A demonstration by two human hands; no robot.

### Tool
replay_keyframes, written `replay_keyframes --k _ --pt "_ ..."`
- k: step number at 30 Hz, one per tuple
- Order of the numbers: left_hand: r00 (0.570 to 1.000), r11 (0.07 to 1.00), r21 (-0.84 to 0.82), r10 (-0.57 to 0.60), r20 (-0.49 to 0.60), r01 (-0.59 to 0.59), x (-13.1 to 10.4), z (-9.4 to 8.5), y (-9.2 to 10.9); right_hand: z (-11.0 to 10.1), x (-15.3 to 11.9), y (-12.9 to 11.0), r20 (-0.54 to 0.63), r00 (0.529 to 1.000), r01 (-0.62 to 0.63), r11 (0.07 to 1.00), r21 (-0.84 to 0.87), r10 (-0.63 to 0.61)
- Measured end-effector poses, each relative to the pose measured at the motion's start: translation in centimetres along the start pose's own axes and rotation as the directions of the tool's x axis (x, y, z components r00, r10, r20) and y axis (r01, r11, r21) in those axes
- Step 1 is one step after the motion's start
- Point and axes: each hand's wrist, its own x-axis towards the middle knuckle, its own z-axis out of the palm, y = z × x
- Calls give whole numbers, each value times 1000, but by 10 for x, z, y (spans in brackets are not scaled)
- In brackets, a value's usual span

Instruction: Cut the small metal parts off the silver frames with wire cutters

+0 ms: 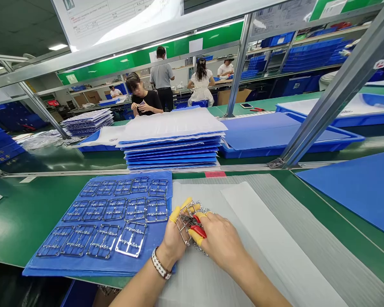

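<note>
Yellow covers are on some fingertips of both hands. My left hand (174,238) is closed on a metal frame (183,230) with chain bunched against it, above the white foam sheet. From the right, my right hand (219,238) grips red-handled pliers (198,231), whose tips are hidden among the chain (203,209). Left of my hands, several metal frames with wire lettering (136,209) lie in three rows on a blue sheet (115,266). The nearest row's rightmost frame (131,239) looks brighter than the others.
Beyond my hands stands a stack of blue and white sheets (173,145). Blue trays (262,151) sit behind the metal rail. A slanting metal post (333,94) rises at the right. Several people work in the background, one in black (152,100) at the facing bench.
</note>
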Motion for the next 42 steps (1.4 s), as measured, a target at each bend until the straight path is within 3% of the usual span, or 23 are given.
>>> replay_keyframes --k 12,21,28,35,42 --pt "999 994 101 47 6 -47 0 -2 -2 -3 -1 -6 -16 1000 -7 997 -82 6" --pt "983 990 24 -138 123 136 -4 2 6 -8 1 14 -27 996 -87 991 -106 85" --pt "988 992 59 -121 101 115 -5 4 5 -8 6 14 -20 995 -94 992 -85 93" --pt "998 977 211 -30 46 20 -4 -2 1 -14 8 12 8 997 -78 986 -145 80" --pt "993 995 37 -96 69 94 -4 2 10 -9 -9 21 -13 995 -97 985 -145 97"
